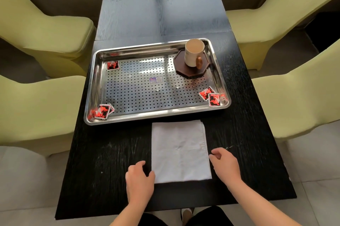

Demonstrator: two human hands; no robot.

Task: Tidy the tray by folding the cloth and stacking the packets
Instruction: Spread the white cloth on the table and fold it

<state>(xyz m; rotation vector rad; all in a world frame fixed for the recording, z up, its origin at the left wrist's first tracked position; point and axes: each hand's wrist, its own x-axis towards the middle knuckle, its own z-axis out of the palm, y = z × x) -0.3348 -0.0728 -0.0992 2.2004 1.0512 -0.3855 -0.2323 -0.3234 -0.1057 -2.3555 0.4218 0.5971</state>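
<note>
A white cloth (179,152) lies folded flat on the black table, just in front of the steel perforated tray (92,85). My left hand (139,179) rests at the cloth's near left corner with its thumb touching the edge. At the cloth's right edge, my right hand (225,166) hovers with fingers loosely curled and holds nothing. Red and black packets lie in the tray: one at the far left (112,65), a small overlapping pile at the near left corner (103,111), and two at the near right corner (210,96).
A cream mug (193,52) stands on a dark octagonal coaster (185,71) in the tray's far right corner. Yellow-green chairs flank the narrow black table (103,161) on both sides. The table's near edge is just below my hands.
</note>
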